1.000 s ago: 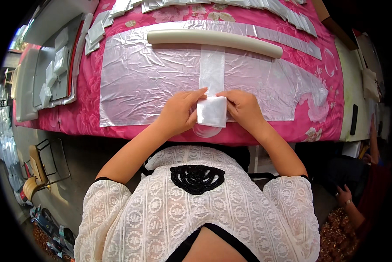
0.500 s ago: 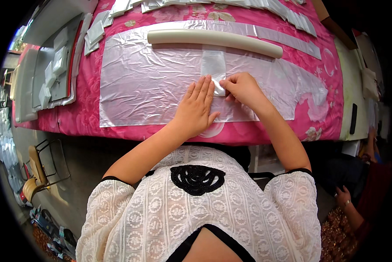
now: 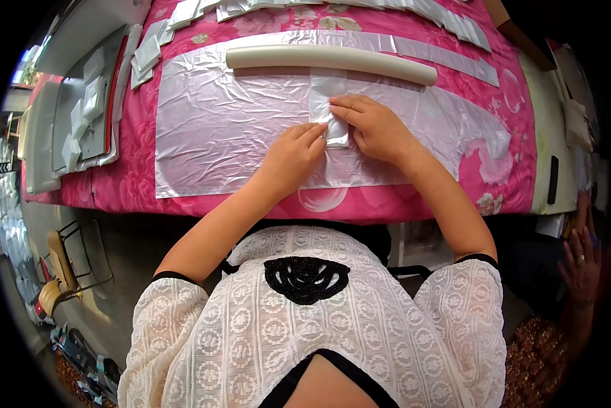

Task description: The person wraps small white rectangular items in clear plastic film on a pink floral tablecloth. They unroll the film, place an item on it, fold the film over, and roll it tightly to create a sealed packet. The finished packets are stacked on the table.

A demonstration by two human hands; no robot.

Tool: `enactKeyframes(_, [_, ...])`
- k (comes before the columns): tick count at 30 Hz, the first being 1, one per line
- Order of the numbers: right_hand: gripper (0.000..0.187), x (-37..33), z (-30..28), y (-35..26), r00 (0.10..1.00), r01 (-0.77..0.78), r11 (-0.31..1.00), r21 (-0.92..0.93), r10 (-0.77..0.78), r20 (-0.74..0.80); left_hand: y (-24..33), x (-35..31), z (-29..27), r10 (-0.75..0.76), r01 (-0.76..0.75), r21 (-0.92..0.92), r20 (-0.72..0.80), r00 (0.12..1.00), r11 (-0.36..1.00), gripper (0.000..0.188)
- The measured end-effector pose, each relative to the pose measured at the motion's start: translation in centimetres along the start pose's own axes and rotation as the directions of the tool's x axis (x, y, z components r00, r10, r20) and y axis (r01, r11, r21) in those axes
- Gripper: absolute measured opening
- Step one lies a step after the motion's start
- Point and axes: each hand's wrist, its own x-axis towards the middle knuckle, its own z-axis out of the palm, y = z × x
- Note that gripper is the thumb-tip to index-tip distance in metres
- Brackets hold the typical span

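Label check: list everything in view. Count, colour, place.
Flat plastic strip: 1, translucent white, upper centre
Creased plastic sheet: 1, silvery translucent, beneath strip
Long cylindrical roll: 1, cream, across sheet
Floral cloth: 1, pink, under sheet
Rectangular tray: 1, grey, red-edged, left
Flat square packets: many, white, far edge and tray
Cardboard-like box: 1, brown, upper right
Slim bar: 1, black, right
Chair: 1, tan, lower left
Clutter: uncounted, dark, lower-left corner
Another person's hand: 1, right edge
Lace top: 1, white, black motif, bottom
Left hand: 1, touching strip
Right hand: 1, touching strip
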Motion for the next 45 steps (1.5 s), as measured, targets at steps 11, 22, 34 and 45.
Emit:
enactKeyframes(11, [0.033, -3.1, 0.9, -3.0, 0.997, 0.077, 0.992, 0.1, -0.075, -0.026, 1.5, -1.4, -3.3, 0.032, -0.013, -0.262, 0.07, 0.997, 0.965, 0.042])
enactKeyframes(22, [0.021, -0.1, 0.0, -3.4, 0.791, -0.596, 0.696, 0.4, 0.594, 0.146, 1.2, -0.3, -1.2, -0.622, 0.622, -0.463, 0.175, 0.763, 0.632, 0.058])
enactKeyframes(34, [0.032, 2.5, 0.2, -0.4, 0.507, -0.861, 0.43, 0.27, 0.704, 0.497, -0.4, 3.1, -3.5, -0.712, 0.766, -0.193, 0.286, 0.642, 0.613, 0.067])
enactKeyframes(45, [0.034, 2.8, 0.3, 0.0, 0.517, -0.856, 0.402, 0.325, 0.68, 0.52, 0.8, 2.4, 0.4, -0.231, 0.219, 0.145, 0.072, 0.97, 0.965, 0.085])
